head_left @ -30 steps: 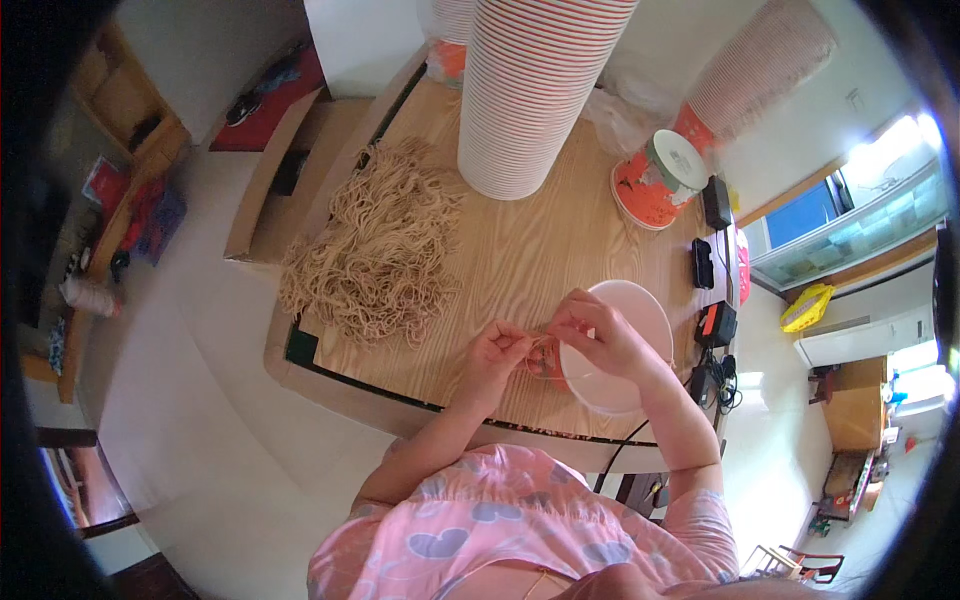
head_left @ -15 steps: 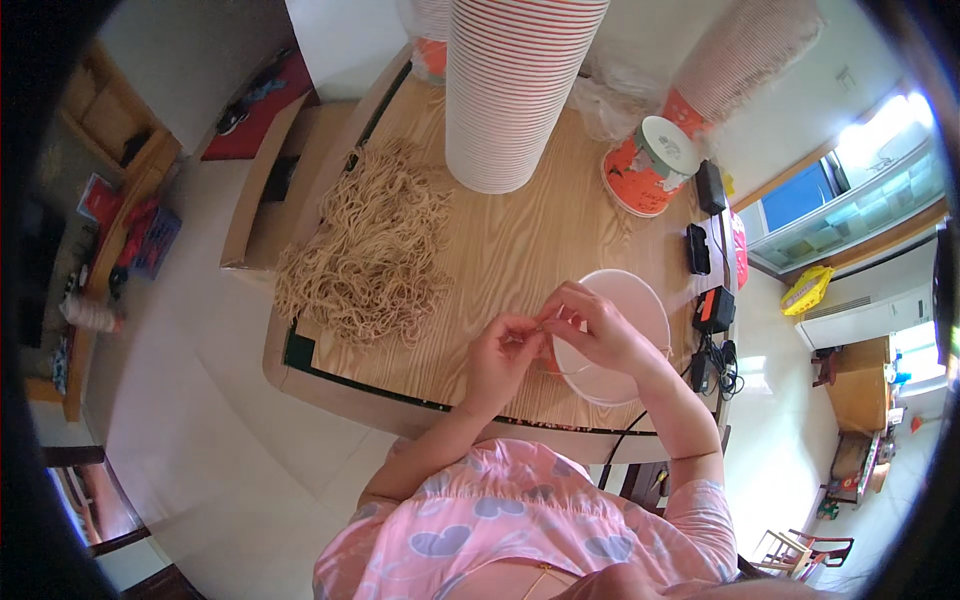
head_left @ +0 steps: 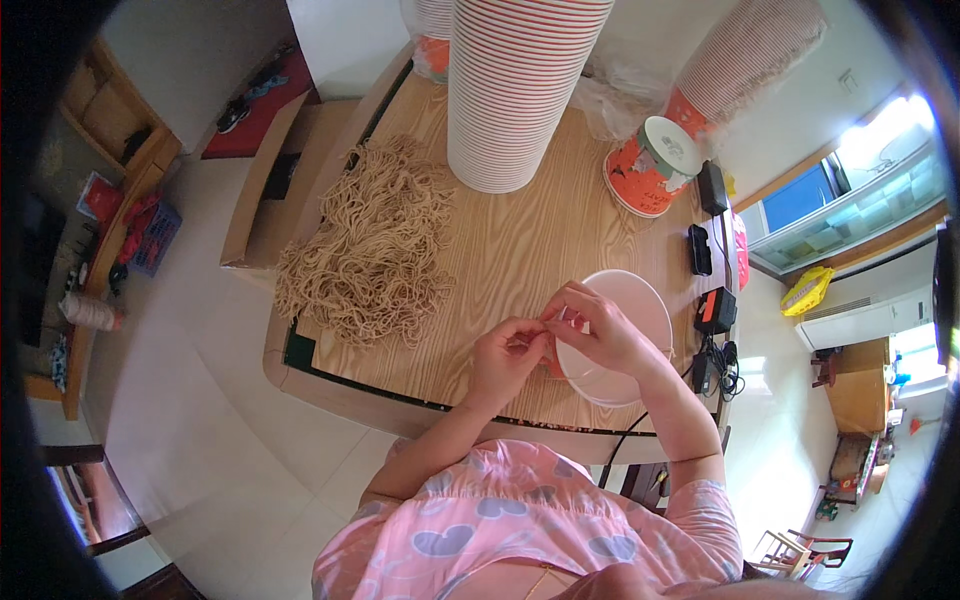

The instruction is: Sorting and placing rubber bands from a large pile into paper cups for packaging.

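Over the table's near edge, my left hand (head_left: 502, 362) and my right hand (head_left: 604, 335) meet with fingertips pinched together. What they pinch is too small and too covered by the fingers to make out. Right behind and beneath my right hand is a white-lined paper bucket (head_left: 638, 303), tilted with its mouth toward me. A bit of its orange outside shows between my hands. A thin tan strand shows at its rim beside my right wrist. To the left on the wood-grain table (head_left: 490, 265) lies a loose heap of tan cord (head_left: 372, 245).
A tall stack of white paper buckets (head_left: 515, 100) rises at the back. Behind on the right stand an orange bucket (head_left: 632, 182) with a green-sided round piece on top, and a plastic-wrapped stack (head_left: 750, 60). Black adapters (head_left: 714, 310) and cables line the right edge; a cardboard box (head_left: 262, 190) stands left.
Very little differs. My pinched fingertips have shifted slightly, still together beside the bucket; the cord heap and the stacks stay put.
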Demonstrator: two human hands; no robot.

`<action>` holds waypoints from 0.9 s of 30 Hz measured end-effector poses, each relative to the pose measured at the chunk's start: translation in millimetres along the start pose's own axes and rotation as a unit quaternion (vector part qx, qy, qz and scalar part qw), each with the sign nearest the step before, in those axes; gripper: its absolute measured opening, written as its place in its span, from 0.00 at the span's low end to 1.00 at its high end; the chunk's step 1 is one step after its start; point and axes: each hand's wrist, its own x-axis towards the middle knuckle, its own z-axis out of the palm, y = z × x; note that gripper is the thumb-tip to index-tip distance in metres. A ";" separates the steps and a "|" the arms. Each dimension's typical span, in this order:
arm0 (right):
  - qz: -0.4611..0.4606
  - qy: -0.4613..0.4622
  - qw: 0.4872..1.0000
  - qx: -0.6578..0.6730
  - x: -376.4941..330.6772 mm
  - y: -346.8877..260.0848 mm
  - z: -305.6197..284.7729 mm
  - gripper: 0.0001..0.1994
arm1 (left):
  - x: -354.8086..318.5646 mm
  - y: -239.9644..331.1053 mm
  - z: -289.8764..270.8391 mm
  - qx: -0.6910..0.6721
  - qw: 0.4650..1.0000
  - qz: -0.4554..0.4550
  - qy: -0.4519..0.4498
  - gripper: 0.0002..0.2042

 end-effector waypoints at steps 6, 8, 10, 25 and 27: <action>0.012 -0.004 1.000 -0.006 0.1 0.7 -0.6 0.07 | 0.9 -4.8 -5.7 0.007 1.000 0.022 0.011 0.06; 0.008 -0.002 1.000 -0.012 0.2 2.3 0.0 0.07 | -0.2 0.9 -6.1 0.034 0.999 0.026 0.016 0.06; 0.009 0.000 1.000 -0.014 0.5 2.7 0.8 0.08 | 0.0 0.6 -7.2 0.036 0.999 0.032 0.020 0.06; -0.008 0.019 0.999 -0.030 0.3 -1.7 3.5 0.06 | -3.6 10.8 -23.9 -0.136 0.979 -0.137 -0.066 0.10; -0.006 0.018 0.999 -0.028 0.8 -2.0 3.2 0.06 | -3.8 10.3 -24.9 -0.132 0.977 -0.147 -0.081 0.10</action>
